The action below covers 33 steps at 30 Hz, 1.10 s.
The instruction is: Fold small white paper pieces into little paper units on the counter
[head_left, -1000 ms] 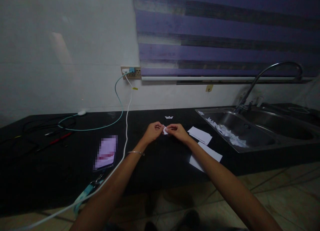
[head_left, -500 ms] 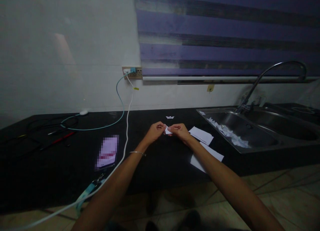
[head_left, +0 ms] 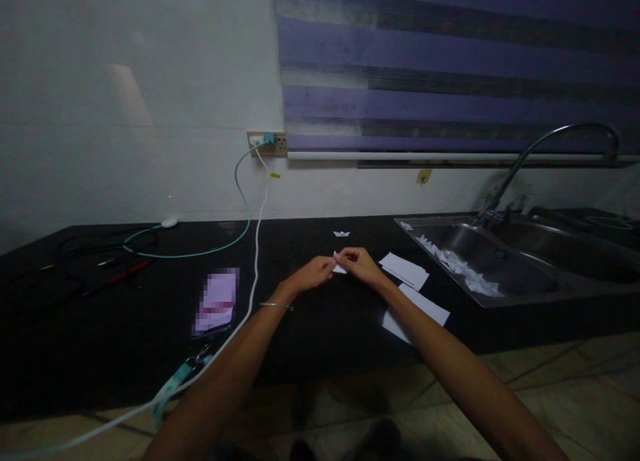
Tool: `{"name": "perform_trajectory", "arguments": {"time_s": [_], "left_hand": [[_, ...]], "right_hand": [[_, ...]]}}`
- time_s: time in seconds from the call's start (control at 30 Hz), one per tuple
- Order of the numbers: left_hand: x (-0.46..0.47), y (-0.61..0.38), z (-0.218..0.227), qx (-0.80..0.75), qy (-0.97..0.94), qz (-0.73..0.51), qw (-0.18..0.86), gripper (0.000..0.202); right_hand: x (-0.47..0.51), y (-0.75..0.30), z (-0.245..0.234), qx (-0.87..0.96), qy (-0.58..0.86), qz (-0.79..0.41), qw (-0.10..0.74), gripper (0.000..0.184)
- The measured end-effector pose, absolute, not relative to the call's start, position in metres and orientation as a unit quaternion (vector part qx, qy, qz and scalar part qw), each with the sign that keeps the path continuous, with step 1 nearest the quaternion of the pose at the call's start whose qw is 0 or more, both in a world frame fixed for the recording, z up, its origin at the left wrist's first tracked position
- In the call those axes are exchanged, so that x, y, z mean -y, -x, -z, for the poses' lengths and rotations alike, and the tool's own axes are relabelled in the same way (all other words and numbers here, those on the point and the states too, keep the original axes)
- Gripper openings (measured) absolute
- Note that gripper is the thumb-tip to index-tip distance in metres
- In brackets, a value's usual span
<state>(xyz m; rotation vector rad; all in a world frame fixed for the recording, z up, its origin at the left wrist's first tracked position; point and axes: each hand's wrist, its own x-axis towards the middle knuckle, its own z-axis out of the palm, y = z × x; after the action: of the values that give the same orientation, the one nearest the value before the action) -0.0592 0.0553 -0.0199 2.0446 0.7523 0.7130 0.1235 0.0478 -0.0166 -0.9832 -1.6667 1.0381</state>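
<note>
A small piece of folded white paper [head_left: 339, 269] is pinched between my two hands over the dark counter. My left hand [head_left: 316, 272] grips its left side with fingers curled in. From the right, my right hand [head_left: 361, 264] holds it between thumb and fingers. Just behind them a small folded paper boat [head_left: 341, 234] stands on the counter. To the right of my right hand lie white paper sheets [head_left: 406, 270], with more sheets [head_left: 425, 306] nearer me, partly hidden under my right forearm.
A steel sink [head_left: 525, 284] with a curved faucet [head_left: 520, 156] is at right; several folded papers [head_left: 463, 269] lie along its left side. At left are a phone [head_left: 217, 301], a lanyard [head_left: 173, 386], a white cable [head_left: 257, 248] and dark cords [head_left: 75, 248]. A wall socket [head_left: 267, 143] is behind.
My left hand has turned and dropped slightly, its fingers now curled closer over the folded paper. The right hand keeps its pinch. The view has shifted a little.
</note>
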Motion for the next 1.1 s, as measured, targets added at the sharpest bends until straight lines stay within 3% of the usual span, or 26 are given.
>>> {"name": "perform_trajectory", "arguments": {"time_s": [0.4, 0.6, 0.9, 1.1], "left_hand": [[-0.050, 0.065, 0.006, -0.246, -0.735, -0.264, 0.574, 0.040], [-0.057, 0.063, 0.016, -0.328, -0.755, -0.305, 0.479, 0.041], [-0.060, 0.061, 0.020, -0.360, -0.826, -0.341, 0.266, 0.033], [-0.058, 0.062, 0.019, -0.348, -0.830, -0.335, 0.280, 0.036]], "right_hand": [[-0.048, -0.124, 0.021, 0.689, 0.353, -0.458, 0.437, 0.038], [-0.050, -0.124, 0.022, 0.722, 0.367, -0.420, 0.410, 0.037], [-0.051, -0.118, 0.023, 0.697, 0.387, -0.385, 0.464, 0.025], [-0.045, -0.119, 0.017, 0.648, 0.381, -0.465, 0.467, 0.026]]}}
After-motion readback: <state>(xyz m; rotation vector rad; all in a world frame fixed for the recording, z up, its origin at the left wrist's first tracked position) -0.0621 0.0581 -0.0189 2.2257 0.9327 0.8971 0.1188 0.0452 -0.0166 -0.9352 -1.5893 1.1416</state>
